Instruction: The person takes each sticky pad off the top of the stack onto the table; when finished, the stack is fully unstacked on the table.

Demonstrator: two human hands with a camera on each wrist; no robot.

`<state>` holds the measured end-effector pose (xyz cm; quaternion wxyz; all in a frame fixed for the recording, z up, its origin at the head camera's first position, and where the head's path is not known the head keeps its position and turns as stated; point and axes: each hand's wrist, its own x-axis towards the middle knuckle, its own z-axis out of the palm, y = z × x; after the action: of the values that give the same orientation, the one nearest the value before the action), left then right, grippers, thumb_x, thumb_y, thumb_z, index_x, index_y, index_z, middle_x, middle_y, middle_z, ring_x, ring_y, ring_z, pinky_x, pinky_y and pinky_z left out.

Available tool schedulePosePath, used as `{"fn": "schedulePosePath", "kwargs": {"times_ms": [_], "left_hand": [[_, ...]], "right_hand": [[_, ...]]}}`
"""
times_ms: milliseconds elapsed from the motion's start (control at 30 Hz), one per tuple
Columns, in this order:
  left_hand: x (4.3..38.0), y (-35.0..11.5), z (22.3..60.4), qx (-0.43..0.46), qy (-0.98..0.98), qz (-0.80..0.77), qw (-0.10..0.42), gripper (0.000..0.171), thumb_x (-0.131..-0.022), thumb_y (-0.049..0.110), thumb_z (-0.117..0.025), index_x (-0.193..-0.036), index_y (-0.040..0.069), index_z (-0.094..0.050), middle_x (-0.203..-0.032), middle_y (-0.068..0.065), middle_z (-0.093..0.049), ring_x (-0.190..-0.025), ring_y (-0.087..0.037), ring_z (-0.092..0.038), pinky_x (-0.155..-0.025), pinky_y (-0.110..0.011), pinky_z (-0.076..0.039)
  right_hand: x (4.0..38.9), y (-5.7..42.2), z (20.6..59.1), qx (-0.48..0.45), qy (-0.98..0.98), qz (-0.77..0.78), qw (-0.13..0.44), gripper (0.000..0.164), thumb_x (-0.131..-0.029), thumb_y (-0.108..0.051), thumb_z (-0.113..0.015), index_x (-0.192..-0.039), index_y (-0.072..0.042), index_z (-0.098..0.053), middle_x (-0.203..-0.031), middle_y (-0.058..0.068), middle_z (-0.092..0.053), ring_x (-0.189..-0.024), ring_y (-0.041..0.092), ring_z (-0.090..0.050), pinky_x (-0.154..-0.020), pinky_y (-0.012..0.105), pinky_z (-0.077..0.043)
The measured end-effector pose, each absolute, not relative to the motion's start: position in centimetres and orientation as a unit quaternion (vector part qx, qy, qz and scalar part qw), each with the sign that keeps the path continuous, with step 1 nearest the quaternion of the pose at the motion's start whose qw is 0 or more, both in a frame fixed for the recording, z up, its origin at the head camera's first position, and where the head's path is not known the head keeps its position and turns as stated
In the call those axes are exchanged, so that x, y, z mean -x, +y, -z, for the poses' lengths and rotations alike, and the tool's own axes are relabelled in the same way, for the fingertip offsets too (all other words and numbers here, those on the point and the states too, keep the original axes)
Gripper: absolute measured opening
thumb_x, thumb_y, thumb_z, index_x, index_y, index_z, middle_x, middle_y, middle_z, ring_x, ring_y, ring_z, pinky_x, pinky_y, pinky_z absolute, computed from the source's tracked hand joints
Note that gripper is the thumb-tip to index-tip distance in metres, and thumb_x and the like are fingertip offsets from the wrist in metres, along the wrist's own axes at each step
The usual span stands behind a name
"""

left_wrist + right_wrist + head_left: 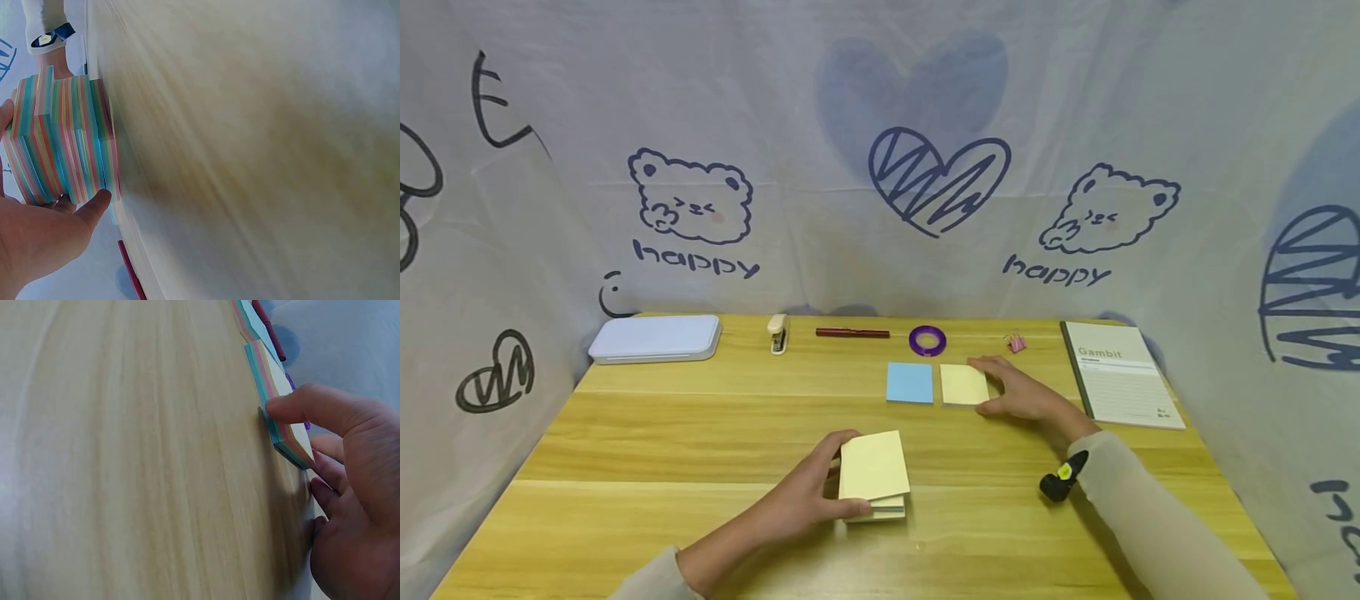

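Observation:
My left hand (801, 492) grips a tall stack of sticky-note pads (874, 467) by its left side, near the front middle of the table. Pale yellow tops the stack, and the left wrist view shows its striped pink, teal, green and yellow edges (65, 137), with pads slightly out of line. Farther back, my right hand (1018, 392) pinches a yellow-topped sticky-note pad (964, 384), thumb at the near edge and fingers at the far side. In the right wrist view the thumb (287, 409) presses that pad's layered side. A blue-topped sticky-note pad (910, 382) lies just left of it.
Along the back of the wooden table (662, 450) lie a white case (655, 338), a small stapler (778, 334), a dark red pen (852, 332), a purple tape roll (927, 341) and a pink binder clip (1016, 342). A notebook (1123, 375) lies at right.

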<state>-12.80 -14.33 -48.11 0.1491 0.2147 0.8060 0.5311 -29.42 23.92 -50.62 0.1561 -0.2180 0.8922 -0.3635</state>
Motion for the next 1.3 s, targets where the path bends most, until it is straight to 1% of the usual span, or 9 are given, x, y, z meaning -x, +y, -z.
{"fn": "schedulePosePath", "kwargs": {"times_ms": [167, 267, 400, 633, 800, 933, 1033, 1167, 1300], "left_hand": [[12.8, -14.3, 48.2, -0.211, 0.807, -0.531, 0.15, 0.085, -0.087, 0.032, -0.085, -0.153, 0.013, -0.035, -0.146, -0.01, -0.049, -0.138, -0.045, -0.046, -0.113, -0.061, -0.039], [12.8, -14.3, 48.2, -0.212, 0.808, -0.53, 0.149, 0.085, -0.087, 0.033, -0.085, -0.153, 0.012, -0.034, -0.146, -0.01, -0.048, -0.138, -0.046, -0.045, -0.113, -0.063, -0.039], [12.7, -14.3, 48.2, -0.21, 0.808, -0.53, 0.151, 0.086, -0.087, 0.033, -0.085, -0.153, 0.01, -0.034, -0.147, -0.011, -0.048, -0.139, -0.047, -0.045, -0.113, -0.064, -0.038], [12.6, -14.4, 48.2, -0.203, 0.808, -0.532, 0.154, 0.085, -0.087, 0.032, -0.085, -0.153, 0.011, -0.035, -0.147, -0.011, -0.049, -0.138, -0.047, -0.046, -0.113, -0.063, -0.038], [12.7, -14.3, 48.2, -0.202, 0.807, -0.533, 0.152, 0.083, -0.087, 0.031, -0.085, -0.152, 0.012, -0.036, -0.147, -0.011, -0.049, -0.138, -0.047, -0.046, -0.113, -0.063, -0.038], [12.7, -14.3, 48.1, -0.203, 0.806, -0.535, 0.153, 0.082, -0.087, 0.031, -0.085, -0.151, 0.014, -0.037, -0.147, -0.01, -0.049, -0.138, -0.047, -0.046, -0.113, -0.063, -0.038], [12.7, -14.3, 48.1, -0.203, 0.805, -0.536, 0.154, 0.082, -0.087, 0.032, -0.085, -0.151, 0.014, -0.037, -0.148, -0.01, -0.048, -0.138, -0.046, -0.046, -0.113, -0.064, -0.038], [12.7, -14.3, 48.0, -0.203, 0.806, -0.534, 0.156, 0.083, -0.088, 0.032, -0.084, -0.152, 0.013, -0.036, -0.149, -0.011, -0.048, -0.139, -0.047, -0.045, -0.113, -0.066, -0.036], [12.7, -14.3, 47.9, -0.205, 0.807, -0.531, 0.157, 0.082, -0.088, 0.032, -0.084, -0.152, 0.013, -0.036, -0.149, -0.012, -0.047, -0.139, -0.046, -0.045, -0.113, -0.066, -0.037]], "right_hand": [[29.2, 24.2, 50.4, 0.193, 0.885, 0.396, 0.153, 0.086, -0.087, -0.02, -0.08, -0.16, -0.01, -0.036, -0.165, 0.023, -0.028, -0.153, 0.046, -0.019, -0.123, 0.066, -0.011], [28.9, 24.3, 50.1, 0.189, 0.883, 0.402, 0.154, 0.087, -0.088, -0.02, -0.081, -0.161, -0.01, -0.034, -0.165, 0.022, -0.028, -0.154, 0.045, -0.018, -0.124, 0.064, -0.01], [28.0, 24.3, 49.4, 0.206, 0.887, 0.387, 0.144, 0.088, -0.088, -0.02, -0.08, -0.161, -0.008, -0.033, -0.165, 0.022, -0.029, -0.153, 0.045, -0.02, -0.123, 0.064, -0.013], [24.8, 22.8, 47.3, 0.252, 0.892, 0.358, 0.116, 0.084, -0.089, -0.018, -0.079, -0.16, -0.009, -0.035, -0.163, 0.023, -0.031, -0.149, 0.047, -0.029, -0.118, 0.069, -0.025], [22.1, 20.5, 45.8, 0.266, 0.884, 0.363, 0.13, 0.084, -0.09, -0.023, -0.078, -0.161, -0.016, -0.035, -0.166, 0.02, -0.029, -0.151, 0.047, -0.026, -0.117, 0.071, -0.025], [20.2, 18.3, 45.2, 0.297, 0.864, 0.38, 0.147, 0.083, -0.091, -0.026, -0.079, -0.161, -0.015, -0.036, -0.164, 0.016, -0.034, -0.15, 0.043, -0.032, -0.118, 0.065, -0.029], [19.1, 16.6, 45.2, 0.317, 0.845, 0.396, 0.169, 0.085, -0.09, -0.027, -0.081, -0.161, -0.014, -0.035, -0.165, 0.011, -0.036, -0.15, 0.037, -0.035, -0.119, 0.058, -0.033], [17.9, 14.7, 45.5, 0.335, 0.826, 0.408, 0.2, 0.092, -0.088, -0.036, -0.083, -0.162, -0.014, -0.033, -0.166, 0.006, -0.034, -0.151, 0.029, -0.035, -0.12, 0.05, -0.034], [17.1, 13.6, 45.8, 0.336, 0.816, 0.423, 0.205, 0.095, -0.085, -0.041, -0.085, -0.161, -0.016, -0.034, -0.163, 0.003, -0.037, -0.148, 0.026, -0.04, -0.12, 0.045, -0.037]]}}
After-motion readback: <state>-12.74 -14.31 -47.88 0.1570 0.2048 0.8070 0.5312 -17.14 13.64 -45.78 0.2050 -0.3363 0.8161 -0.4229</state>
